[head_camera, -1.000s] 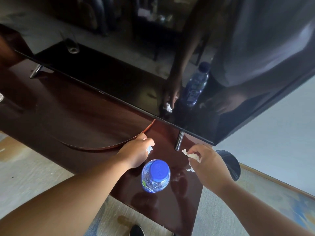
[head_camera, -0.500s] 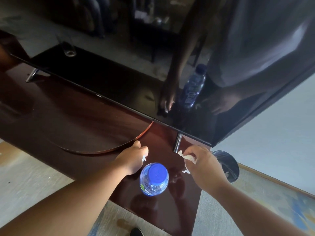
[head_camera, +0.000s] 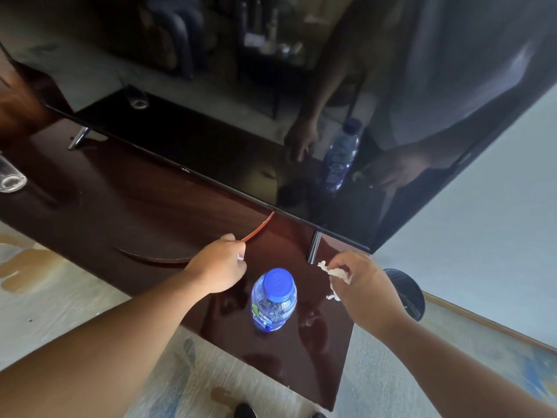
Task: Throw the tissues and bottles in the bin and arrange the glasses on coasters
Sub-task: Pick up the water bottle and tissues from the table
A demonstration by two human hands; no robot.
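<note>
Head view: tissue in both hands, bin off to the right

Far left: we note a clear glass [head_camera: 10, 179] on the dark cabinet top [head_camera: 120, 206], cut by the frame edge. It looks empty, and we make out no coaster under it.

Moving right, the left hand [head_camera: 218, 268] hovers above the cabinet with fingers curled in, pinching a tissue scrap [head_camera: 241, 257] of which only a white tip shows.

Just right of it stands the water bottle [head_camera: 273, 300]: upright, long axis vertical, blue cap toward us, untouched, between the two hands.

Next, the right hand [head_camera: 364, 288] has its fingers closed round a crumpled tissue [head_camera: 335, 273], with loose ends sticking out on the bottle side.

Far right: the black bin [head_camera: 414, 297] sits on the floor past the cabinet's right end, partly hidden behind the right wrist. Its inside reads dark, and we cannot tell what is in it.

Judgement: the step in hand is carrying tissue to the bin. The deciding relation is that the bin lies to the right of both hands. The right hand is just beside it and should drop first. The left hand is well apart from it, with the upright bottle in between, so we expect it must pass over or round the bottle without tipping it. Bottle and glass are not yet dealt with.
</note>
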